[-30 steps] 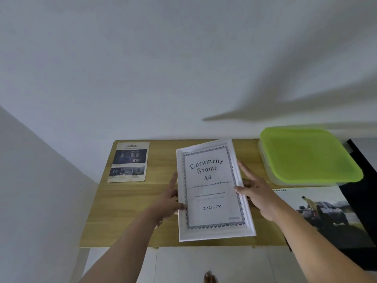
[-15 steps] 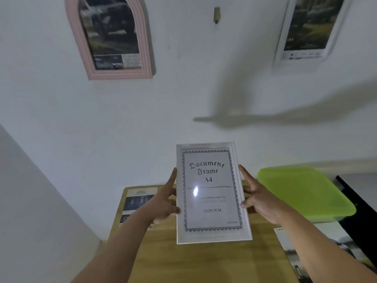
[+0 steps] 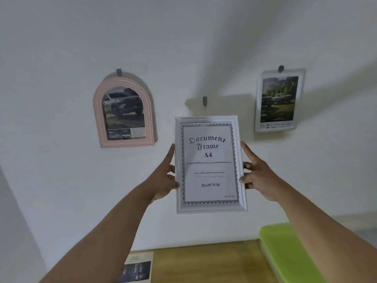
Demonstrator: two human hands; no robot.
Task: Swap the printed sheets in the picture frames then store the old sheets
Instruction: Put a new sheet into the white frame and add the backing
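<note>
I hold a white picture frame (image 3: 210,164) upright in front of the wall, a "Document Frame A4" sheet inside it. My left hand (image 3: 163,178) grips its left edge and my right hand (image 3: 257,176) grips its right edge. Just above the frame a bare grey wall hook (image 3: 204,100) sticks out. A pink arched frame (image 3: 123,112) with a car print hangs to the left. Up on the right hangs a white rectangular frame (image 3: 278,101), also with a car print. A printed sheet (image 3: 137,267) lies on the wooden table (image 3: 204,262) below.
A box with a lime green lid (image 3: 285,252) sits at the right end of the table. A side wall closes in at the far left.
Both hands lifted the white frame from the table up to the wall, below the bare hook. The view tilted up, bringing the two hung frames into sight.
</note>
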